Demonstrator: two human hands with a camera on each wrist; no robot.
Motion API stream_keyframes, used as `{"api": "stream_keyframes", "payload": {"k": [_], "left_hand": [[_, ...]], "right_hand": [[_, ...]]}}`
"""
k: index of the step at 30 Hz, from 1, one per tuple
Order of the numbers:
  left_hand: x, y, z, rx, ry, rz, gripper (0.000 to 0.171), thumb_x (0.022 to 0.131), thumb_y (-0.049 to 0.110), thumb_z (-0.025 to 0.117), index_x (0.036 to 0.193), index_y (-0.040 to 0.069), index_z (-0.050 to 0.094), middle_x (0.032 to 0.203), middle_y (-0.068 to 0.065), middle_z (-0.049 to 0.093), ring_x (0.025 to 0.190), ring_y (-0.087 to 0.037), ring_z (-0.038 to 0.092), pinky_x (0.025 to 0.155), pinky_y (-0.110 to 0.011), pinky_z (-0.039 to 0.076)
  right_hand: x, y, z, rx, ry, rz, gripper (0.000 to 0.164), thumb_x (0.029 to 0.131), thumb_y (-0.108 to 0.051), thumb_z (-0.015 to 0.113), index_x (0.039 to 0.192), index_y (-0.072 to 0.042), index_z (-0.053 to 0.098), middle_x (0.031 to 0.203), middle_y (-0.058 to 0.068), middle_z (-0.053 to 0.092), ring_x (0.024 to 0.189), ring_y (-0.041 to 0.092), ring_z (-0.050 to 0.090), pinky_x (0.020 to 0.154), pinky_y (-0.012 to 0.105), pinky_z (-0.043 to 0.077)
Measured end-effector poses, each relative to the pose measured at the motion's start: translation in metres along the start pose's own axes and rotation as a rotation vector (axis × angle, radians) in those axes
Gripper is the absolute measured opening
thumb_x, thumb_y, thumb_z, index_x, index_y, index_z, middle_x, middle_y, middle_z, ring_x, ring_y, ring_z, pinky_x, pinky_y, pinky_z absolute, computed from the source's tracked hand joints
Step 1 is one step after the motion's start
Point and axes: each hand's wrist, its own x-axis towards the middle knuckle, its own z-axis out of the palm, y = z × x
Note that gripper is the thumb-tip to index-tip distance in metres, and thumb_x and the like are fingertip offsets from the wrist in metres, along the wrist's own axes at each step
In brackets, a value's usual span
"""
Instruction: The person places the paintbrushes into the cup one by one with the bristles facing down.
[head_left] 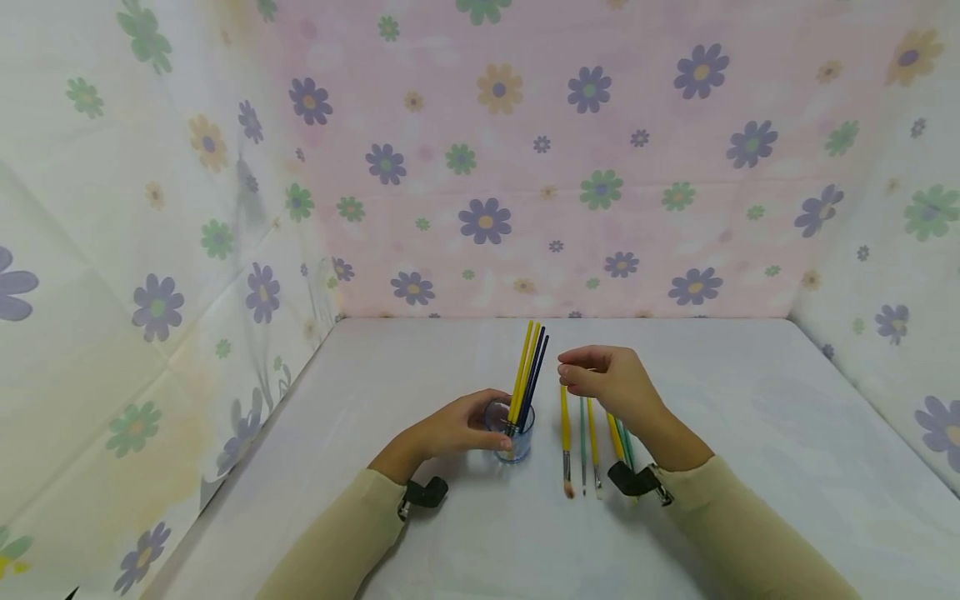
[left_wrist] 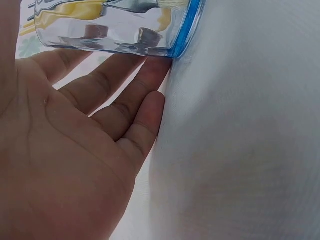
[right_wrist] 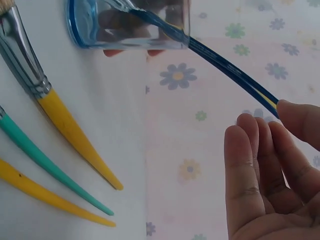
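Observation:
A clear glass with a bluish base stands on the table. My left hand grips it from the left, thumb on the near side and fingers curled behind; in the left wrist view the fingers reach along its wall. Two yellow-handled brushes and two dark blue ones lean in the glass, bristle ends down. My right hand hovers just right of the handle tops, fingers loosely bent and holding nothing. In the right wrist view its thumb overlaps the ends of the blue handles.
Several paintbrushes lie right of the glass, bristles toward me: a yellow one, a thin green one, another yellow one, and more partly under the right wrist. Flowered cloth encloses the white table at back and sides.

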Motion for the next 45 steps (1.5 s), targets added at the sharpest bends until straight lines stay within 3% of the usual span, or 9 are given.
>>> {"api": "stream_keyframes", "payload": {"k": [10, 18, 26, 33, 38, 45], "left_hand": [[-0.002, 0.001, -0.001, 0.018, 0.012, 0.041, 0.055, 0.081, 0.036, 0.075, 0.128, 0.035, 0.049, 0.124, 0.009, 0.056, 0.104, -0.016, 0.058, 0.093, -0.033, 0.048], [-0.001, -0.002, -0.002, 0.019, 0.019, 0.041, 0.055, 0.08, 0.039, 0.075, 0.128, 0.034, 0.049, 0.122, 0.007, 0.057, 0.105, -0.015, 0.058, 0.093, -0.033, 0.047], [-0.003, -0.002, -0.003, 0.037, 0.045, 0.029, 0.055, 0.08, 0.039, 0.076, 0.127, 0.031, 0.049, 0.119, 0.004, 0.058, 0.095, -0.019, 0.059, 0.085, -0.033, 0.05], [-0.002, -0.001, -0.002, 0.014, 0.08, 0.007, 0.057, 0.078, 0.041, 0.077, 0.126, 0.031, 0.048, 0.115, 0.006, 0.06, 0.101, -0.015, 0.059, 0.093, -0.031, 0.049], [-0.002, -0.004, -0.002, 0.0, 0.09, -0.003, 0.058, 0.077, 0.041, 0.077, 0.126, 0.029, 0.048, 0.115, 0.007, 0.061, 0.102, -0.015, 0.059, 0.094, -0.031, 0.049], [-0.002, -0.005, -0.003, 0.0, 0.088, -0.035, 0.059, 0.076, 0.045, 0.077, 0.125, 0.032, 0.047, 0.116, 0.007, 0.06, 0.099, -0.017, 0.059, 0.092, -0.034, 0.049]], "right_hand": [[0.0, -0.001, -0.021, -0.022, -0.061, 0.009, 0.036, 0.084, -0.034, 0.073, 0.113, -0.014, 0.065, 0.117, 0.007, 0.065, 0.097, 0.021, 0.068, 0.087, 0.04, 0.054], [0.003, 0.004, -0.043, -0.045, -0.096, 0.027, 0.044, 0.084, -0.033, 0.072, 0.118, -0.007, 0.062, 0.121, 0.014, 0.062, 0.102, 0.023, 0.067, 0.086, 0.036, 0.054], [0.008, 0.013, -0.066, -0.125, -0.066, 0.131, 0.048, 0.084, -0.035, 0.072, 0.119, -0.005, 0.059, 0.123, 0.016, 0.061, 0.108, 0.03, 0.063, 0.086, 0.037, 0.054], [0.009, 0.019, -0.084, -0.171, -0.03, 0.164, 0.053, 0.084, -0.039, 0.072, 0.121, -0.005, 0.057, 0.124, 0.015, 0.06, 0.107, 0.027, 0.064, 0.084, 0.034, 0.055], [0.011, 0.025, -0.091, -0.208, -0.035, 0.234, 0.062, 0.078, -0.048, 0.074, 0.121, -0.006, 0.057, 0.123, 0.014, 0.061, 0.107, 0.028, 0.064, 0.082, 0.033, 0.055], [0.01, 0.035, -0.097, -0.266, -0.047, 0.314, 0.06, 0.079, -0.043, 0.075, 0.121, -0.004, 0.057, 0.119, 0.014, 0.063, 0.1, 0.025, 0.066, 0.078, 0.033, 0.056]]}}
